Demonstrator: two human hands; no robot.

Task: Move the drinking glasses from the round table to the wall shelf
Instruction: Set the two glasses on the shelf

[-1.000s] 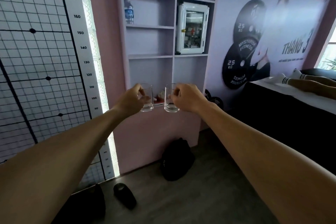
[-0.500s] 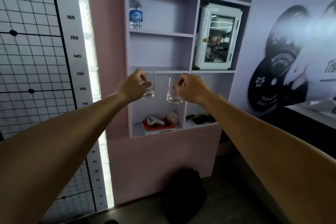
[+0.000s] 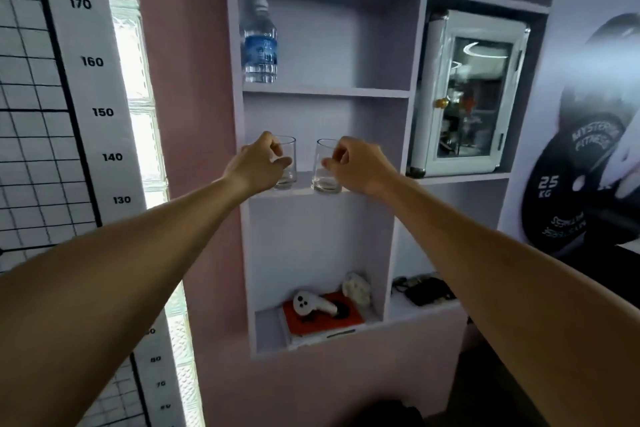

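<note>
Two clear drinking glasses stand upright side by side at the front edge of the middle board of the lilac wall shelf. My left hand grips the left glass from its left side, thumb and fingers around the wall. My right hand holds the right glass from its right side. Both glass bases look to be touching the board. A small gap separates the two glasses. The round table is out of view.
A water bottle stands one compartment higher, at the left. A white glass-door cabinet fills the right compartment. Below lie a white controller on an orange book and dark cables. A height chart hangs left.
Both hands rose with the glasses from the level of the bottom compartment to the middle board. The camera came closer to the shelf and tilted up.
</note>
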